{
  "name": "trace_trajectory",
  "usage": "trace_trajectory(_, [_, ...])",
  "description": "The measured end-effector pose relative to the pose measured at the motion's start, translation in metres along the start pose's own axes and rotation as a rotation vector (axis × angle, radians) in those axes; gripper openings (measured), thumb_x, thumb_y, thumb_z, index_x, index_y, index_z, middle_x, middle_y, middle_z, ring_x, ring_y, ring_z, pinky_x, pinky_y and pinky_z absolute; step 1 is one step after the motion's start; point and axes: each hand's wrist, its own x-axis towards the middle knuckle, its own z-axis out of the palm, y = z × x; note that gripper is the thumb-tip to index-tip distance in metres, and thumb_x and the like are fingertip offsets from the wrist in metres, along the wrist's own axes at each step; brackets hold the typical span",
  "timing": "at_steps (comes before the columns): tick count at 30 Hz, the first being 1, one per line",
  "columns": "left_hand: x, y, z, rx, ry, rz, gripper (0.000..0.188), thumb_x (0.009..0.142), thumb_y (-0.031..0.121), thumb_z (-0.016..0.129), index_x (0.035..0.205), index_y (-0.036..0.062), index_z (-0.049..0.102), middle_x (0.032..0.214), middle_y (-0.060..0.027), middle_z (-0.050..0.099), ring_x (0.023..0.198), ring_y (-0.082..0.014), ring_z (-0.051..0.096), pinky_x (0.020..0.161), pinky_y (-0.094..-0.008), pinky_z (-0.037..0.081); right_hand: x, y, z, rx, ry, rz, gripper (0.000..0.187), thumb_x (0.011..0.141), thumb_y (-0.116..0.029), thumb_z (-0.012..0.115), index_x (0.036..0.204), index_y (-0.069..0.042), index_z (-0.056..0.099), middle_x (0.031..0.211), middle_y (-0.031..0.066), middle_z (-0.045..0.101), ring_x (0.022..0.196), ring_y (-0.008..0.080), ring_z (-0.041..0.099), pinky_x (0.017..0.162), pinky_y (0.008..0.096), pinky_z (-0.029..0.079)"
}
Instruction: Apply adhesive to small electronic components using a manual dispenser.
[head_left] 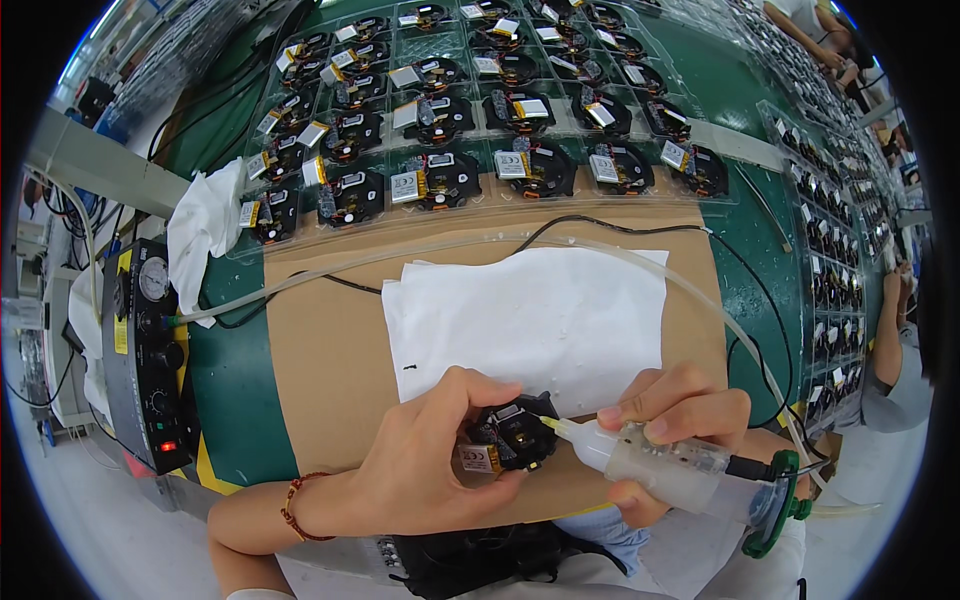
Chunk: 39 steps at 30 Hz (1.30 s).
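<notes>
Close to the table's front edge, my left hand point(430, 450) grips a round black device housing point(520, 432) by its rim, between thumb and fingers. A small silver battery pack point(478, 458) with a yellow end hangs at the housing's lower left. My right hand point(685, 420) is wrapped round a clear glue dispensing syringe point(670, 470) with a white front and a green cap at the back. Its yellowish nozzle tip point(550, 423) is at the housing's right side; whether it touches cannot be made out.
Behind my hands lies a white cloth point(530, 310) on brown cardboard point(330, 375). Clear trays of similar housings point(440, 180) fill the far side. A black dispenser box point(145, 350) with a gauge stands left, its hose point(400, 250) arching across. Other people sit at right.
</notes>
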Motion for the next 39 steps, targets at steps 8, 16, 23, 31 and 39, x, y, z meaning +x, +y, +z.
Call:
trace_trajectory(8, [0.0004, 0.0017, -0.0016, 0.018, -0.017, -0.009, 0.053, 0.068, 0.009, 0.074, 0.112, 0.0007, 0.047, 0.095, -0.0134, 0.06, 0.079, -0.0234, 0.064, 0.069, -0.0297, 0.052, -0.0008, 0.003, 0.001, -0.01, 0.008, -0.015, 0.053, 0.064, -0.011, 0.081, 0.101, -0.001, 0.046, 0.083, 0.0135, 0.051, 0.065, 0.0222, 0.061, 0.062, 0.0335, 0.057])
trace_trajectory(16, [0.0013, 0.0017, 0.0005, 0.007, -0.015, 0.008, 0.051, 0.067, 0.008, 0.074, 0.111, 0.0007, 0.048, 0.094, -0.0132, 0.06, 0.08, -0.0231, 0.064, 0.069, -0.0294, 0.052, 0.0001, 0.001, -0.0007, -0.016, 0.002, -0.014, 0.052, 0.064, -0.012, 0.081, 0.101, -0.001, 0.046, 0.081, 0.0139, 0.052, 0.063, 0.022, 0.06, 0.061, 0.0339, 0.057])
trace_trajectory(23, [0.0012, 0.0039, -0.0012, -0.012, -0.027, -0.016, 0.05, 0.068, 0.007, 0.074, 0.111, 0.0001, 0.049, 0.093, -0.013, 0.06, 0.08, -0.022, 0.064, 0.068, -0.0286, 0.051, 0.0, 0.0019, -0.0005, -0.016, -0.001, -0.013, 0.053, 0.064, -0.012, 0.081, 0.101, 0.0, 0.045, 0.081, 0.0139, 0.052, 0.063, 0.022, 0.06, 0.061, 0.034, 0.057])
trace_trajectory(31, [0.0022, 0.0063, -0.0023, -0.004, -0.039, -0.008, 0.051, 0.068, 0.007, 0.074, 0.112, -0.0003, 0.049, 0.094, -0.013, 0.06, 0.08, -0.0218, 0.064, 0.069, -0.0286, 0.052, -0.0008, 0.0005, 0.0004, -0.01, 0.014, -0.01, 0.052, 0.064, -0.011, 0.081, 0.101, 0.0, 0.046, 0.082, 0.0139, 0.052, 0.063, 0.0217, 0.06, 0.061, 0.0336, 0.057])
trace_trajectory(39, [0.0015, 0.0052, -0.0026, -0.008, -0.03, 0.021, 0.05, 0.068, 0.006, 0.074, 0.112, -0.0002, 0.05, 0.095, -0.0125, 0.06, 0.083, -0.0238, 0.064, 0.07, -0.0295, 0.051, 0.0002, 0.0002, 0.0009, -0.01, 0.001, -0.005, 0.052, 0.064, -0.011, 0.081, 0.101, 0.0, 0.046, 0.083, 0.014, 0.052, 0.063, 0.0214, 0.06, 0.061, 0.0339, 0.057])
